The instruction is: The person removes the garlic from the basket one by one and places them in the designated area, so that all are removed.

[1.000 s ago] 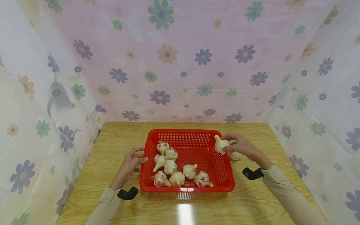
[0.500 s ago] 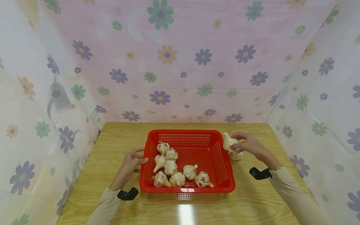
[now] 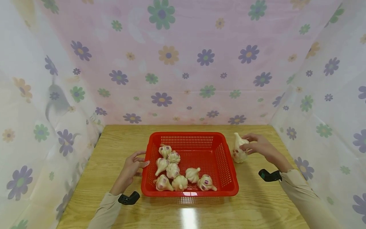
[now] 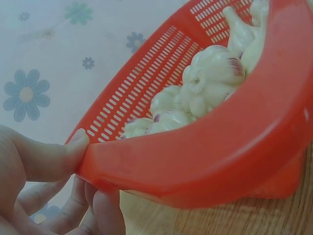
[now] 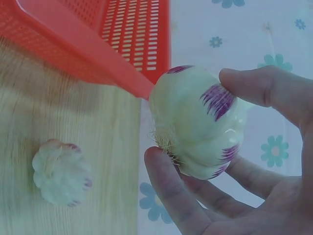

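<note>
My right hand (image 3: 263, 149) holds a garlic bulb (image 5: 198, 117) between thumb and fingers, just outside the right side of the red basket (image 3: 190, 193). The bulb is cream with purple streaks and root hairs, and its stem points up in the head view. A second garlic bulb (image 5: 61, 171) lies on the table below it, partly covered by the held one in the head view. At the basket's left side, my left hand (image 3: 131, 167) pinches the rim, thumb on top and fingers beneath. Several garlic bulbs (image 3: 172, 170) lie inside, mostly along the left and front.
The basket has slotted walls and stands on a wooden table (image 3: 120, 136). A flower-patterned cloth (image 3: 183, 63) hangs behind the table and on both sides. Black devices (image 3: 129, 198) are worn at both wrists.
My right hand has carried the garlic bulb rightward, from over the basket's right rim to above the table outside it. The left hand keeps its place on the rim.
</note>
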Demonstrator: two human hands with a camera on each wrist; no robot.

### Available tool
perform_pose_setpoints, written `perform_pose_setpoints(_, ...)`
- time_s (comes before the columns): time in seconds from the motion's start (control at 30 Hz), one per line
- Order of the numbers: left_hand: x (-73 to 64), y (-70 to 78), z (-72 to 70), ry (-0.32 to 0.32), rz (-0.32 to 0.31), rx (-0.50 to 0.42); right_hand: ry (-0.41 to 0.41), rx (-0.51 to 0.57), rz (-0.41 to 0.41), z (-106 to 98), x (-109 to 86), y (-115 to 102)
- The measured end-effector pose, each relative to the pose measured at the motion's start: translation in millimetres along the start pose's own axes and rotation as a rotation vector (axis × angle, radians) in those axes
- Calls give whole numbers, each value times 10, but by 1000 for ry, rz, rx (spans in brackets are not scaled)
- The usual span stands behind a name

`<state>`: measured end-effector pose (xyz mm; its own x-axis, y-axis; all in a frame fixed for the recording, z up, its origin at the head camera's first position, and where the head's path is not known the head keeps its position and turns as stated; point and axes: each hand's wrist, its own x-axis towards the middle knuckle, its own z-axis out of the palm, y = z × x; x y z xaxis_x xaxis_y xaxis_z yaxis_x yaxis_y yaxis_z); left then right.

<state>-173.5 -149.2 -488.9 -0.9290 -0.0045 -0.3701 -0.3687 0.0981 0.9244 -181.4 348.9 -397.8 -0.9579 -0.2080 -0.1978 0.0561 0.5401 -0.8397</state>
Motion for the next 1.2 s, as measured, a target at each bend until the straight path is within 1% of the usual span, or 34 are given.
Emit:
perform_pose_setpoints(0.33,-14,-2,-9,1,1,7,29,-10,63,-92,-25,10)
perform_pose_setpoints(0.57,-10,2,5,0,1,-11,42,-19,80,-146,-49,27)
perform_pose_setpoints(0.8,-20,-6,11,-3,5,-18,70,-26,82,-134,-55,129)
perform_pose_setpoints(1.2,-17,-4,7,0,8,-25,119,-49,137,-140,-39,263)
